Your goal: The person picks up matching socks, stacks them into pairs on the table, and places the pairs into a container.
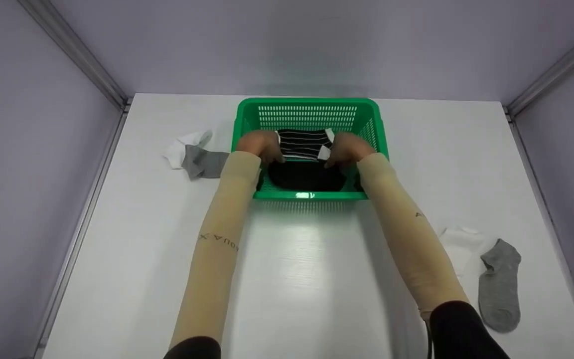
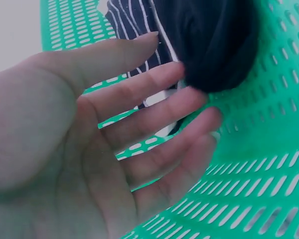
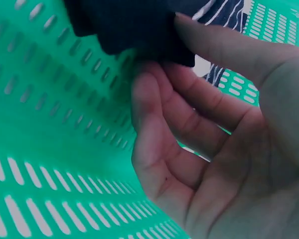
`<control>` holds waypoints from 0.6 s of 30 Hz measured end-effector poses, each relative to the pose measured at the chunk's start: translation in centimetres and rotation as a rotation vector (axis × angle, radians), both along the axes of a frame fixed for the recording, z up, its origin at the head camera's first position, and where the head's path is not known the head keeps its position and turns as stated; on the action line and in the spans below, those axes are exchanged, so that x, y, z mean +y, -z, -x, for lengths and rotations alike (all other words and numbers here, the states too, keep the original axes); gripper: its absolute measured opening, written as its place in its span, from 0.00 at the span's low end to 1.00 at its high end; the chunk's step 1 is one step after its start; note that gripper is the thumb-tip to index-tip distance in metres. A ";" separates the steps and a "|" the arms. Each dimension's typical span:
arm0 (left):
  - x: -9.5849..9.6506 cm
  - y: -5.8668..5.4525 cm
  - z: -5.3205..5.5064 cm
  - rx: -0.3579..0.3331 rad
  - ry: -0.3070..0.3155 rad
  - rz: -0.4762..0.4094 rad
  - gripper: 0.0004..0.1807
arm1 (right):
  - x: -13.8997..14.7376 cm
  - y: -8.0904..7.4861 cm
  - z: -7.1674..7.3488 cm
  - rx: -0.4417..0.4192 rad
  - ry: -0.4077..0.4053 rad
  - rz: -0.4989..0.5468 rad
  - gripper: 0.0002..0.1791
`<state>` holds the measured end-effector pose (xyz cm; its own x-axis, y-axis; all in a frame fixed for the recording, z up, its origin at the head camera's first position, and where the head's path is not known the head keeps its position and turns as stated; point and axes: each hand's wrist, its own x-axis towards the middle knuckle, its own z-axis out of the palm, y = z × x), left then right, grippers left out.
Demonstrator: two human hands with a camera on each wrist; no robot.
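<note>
Both hands reach inside a green plastic basket at the back of the table. In it lie a black sock, at the near side, and a black-and-white striped sock just behind it. My left hand, at the left end of the socks, has loosely spread fingers whose tips come right at the dark cloth. At the other end my right hand pinches the edge of the black sock, thumb on top and fingers underneath.
A white sock and a grey sock lie left of the basket. Toward the right front are another white sock and a grey sock. Pale walls enclose the white table at the back and sides.
</note>
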<state>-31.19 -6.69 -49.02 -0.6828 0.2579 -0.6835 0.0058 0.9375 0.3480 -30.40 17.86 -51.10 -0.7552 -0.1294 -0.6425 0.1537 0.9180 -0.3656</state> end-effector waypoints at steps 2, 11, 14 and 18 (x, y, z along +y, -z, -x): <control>-0.1 0.2 -0.1 -0.017 0.026 0.028 0.18 | 0.2 0.3 0.1 -0.022 -0.002 0.007 0.15; 0.0 -1.5 0.2 0.004 0.026 -0.036 0.26 | -0.1 -1.5 -0.3 0.076 -0.052 0.105 0.20; 0.2 -3.1 -0.1 0.041 0.073 -0.040 0.26 | -0.8 -3.1 -1.2 0.136 -0.095 0.165 0.21; 0.1 -4.9 -1.2 0.085 0.153 -0.033 0.19 | -1.0 -4.9 -2.7 0.201 -0.152 0.230 0.19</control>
<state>-29.96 -6.54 -44.09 -0.6892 0.3847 -0.6141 0.1782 0.9114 0.3710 -27.69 16.82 -46.16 -0.8250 -0.3742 -0.4234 -0.0746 0.8149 -0.5748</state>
